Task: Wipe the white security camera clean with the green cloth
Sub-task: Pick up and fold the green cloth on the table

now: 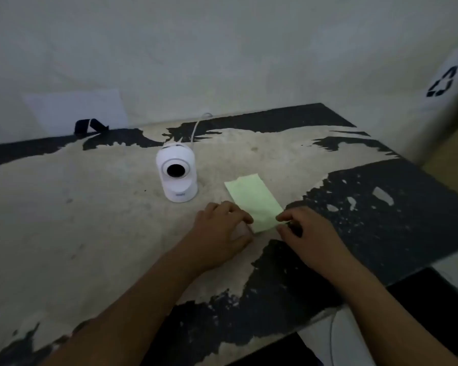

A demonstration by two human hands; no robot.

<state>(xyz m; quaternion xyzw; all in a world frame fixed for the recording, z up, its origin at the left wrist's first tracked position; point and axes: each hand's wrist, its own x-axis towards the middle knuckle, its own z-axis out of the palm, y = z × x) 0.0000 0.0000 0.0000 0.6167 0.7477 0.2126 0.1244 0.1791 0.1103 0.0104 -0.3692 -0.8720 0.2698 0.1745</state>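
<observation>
The white security camera [177, 173] stands upright on the worn table, its dark round lens facing me. A white cable runs from its back toward the wall. The pale green cloth [254, 200] lies flat to the right of the camera, a folded rectangle. My left hand [222, 228] rests on the table with curled fingers touching the cloth's near left corner. My right hand [304, 233] pinches the cloth's near right corner between thumb and fingertips. Both hands are well clear of the camera.
The table [90, 220] has a peeling black and beige surface. A black strap [89, 126] lies at its back edge by the wall. A white bin with a recycling mark [442, 83] stands at the far right. A white wire [333, 336] hangs below the front edge.
</observation>
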